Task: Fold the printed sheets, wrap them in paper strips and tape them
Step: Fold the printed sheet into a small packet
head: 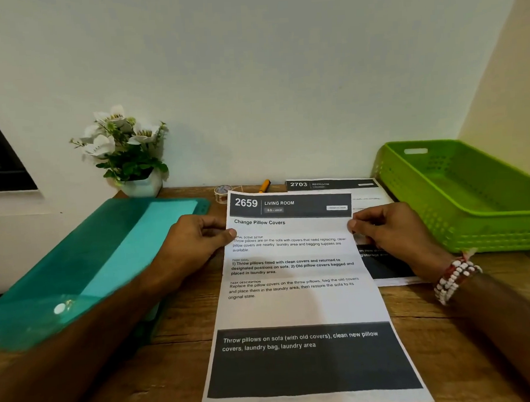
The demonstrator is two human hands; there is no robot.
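Near, 6 o'clock: printed sheet 2659 [300,303] lengthwise on wooden table [432,318], uncreased. Farther up: pinched at 9 o'clock edge by left hand [195,244], at 3 o'clock edge by right hand [391,234], thumbs on top. Judged: first fold starting. Next likely calls for bringing far edge to near edge, squaring corners, pressing crease. Beyond, 1 o'clock: sheet 2703 [327,184], partly covered; 12 o'clock: tape roll [222,192], orange marker [264,186].

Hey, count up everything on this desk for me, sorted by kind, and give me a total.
Printed sheets: 2, sheet 2659 and sheet 2703
Tape roll: 1
Orange marker: 1
Green basket: 1
Teal folder: 1
Potted flowers: 1
Total: 7
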